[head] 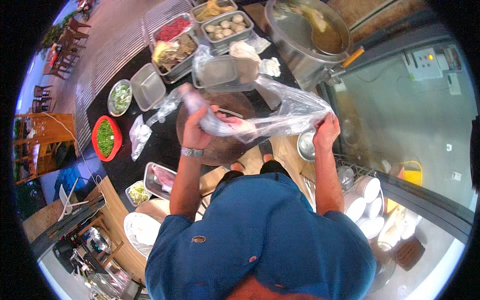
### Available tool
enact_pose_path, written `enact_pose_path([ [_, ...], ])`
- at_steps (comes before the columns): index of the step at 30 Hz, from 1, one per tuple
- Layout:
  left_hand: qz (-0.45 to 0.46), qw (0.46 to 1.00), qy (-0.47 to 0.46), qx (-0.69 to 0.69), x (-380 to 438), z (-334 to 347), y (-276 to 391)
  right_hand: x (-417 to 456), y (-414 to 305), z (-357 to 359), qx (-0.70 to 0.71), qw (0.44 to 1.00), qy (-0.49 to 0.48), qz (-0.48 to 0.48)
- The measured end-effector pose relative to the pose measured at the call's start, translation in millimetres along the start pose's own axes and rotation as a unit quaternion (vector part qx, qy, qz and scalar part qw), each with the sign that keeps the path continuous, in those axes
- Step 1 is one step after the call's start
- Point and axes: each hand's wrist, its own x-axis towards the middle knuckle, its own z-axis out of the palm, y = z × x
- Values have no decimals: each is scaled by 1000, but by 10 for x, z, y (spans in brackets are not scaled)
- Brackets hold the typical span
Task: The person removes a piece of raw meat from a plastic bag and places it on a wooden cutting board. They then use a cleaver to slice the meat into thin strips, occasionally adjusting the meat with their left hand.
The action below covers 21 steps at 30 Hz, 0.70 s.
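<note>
My left hand (197,129) grips a piece of pale pink meat (237,123) inside a clear plastic bag (285,112). Blur runs along the bag's left end. My right hand (327,131) pinches the gathered other end, so the film is stretched between both hands. Beneath them lies a round chopping board (221,150), partly covered by the bag and my left hand. A thin pale edge shows on the board behind the meat, too hidden to name. Just beyond the board are clear plastic containers (221,73).
A steaming divided stockpot (307,33) stands at the back right. Metal trays hold whitish balls (225,28) and red minced meat (173,29). Chopped greens fill a red bowl (107,138) on the left. A tray of meat (163,178) sits by my left forearm; stacked white bowls (365,202) are right.
</note>
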Motion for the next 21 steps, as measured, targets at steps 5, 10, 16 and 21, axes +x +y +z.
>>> enact_pose_path([
  [5, 120, 992, 35, -26, 87, 47, -43, 932, -13, -1237, 46, 981, 186, -15],
  [10, 153, 985, 79, 27, 4, 170, -118, 1688, 272, -1871, -62, 952, 298, 26],
  [16, 173, 932, 302, 102, -105, -33, -537, 2791, 1407, -2493, -109, 943, 306, 79],
  [21, 193, 896, 379, 128, 58, -171, -838, 3603, 2543, -2923, -401, 882, 245, 33],
])
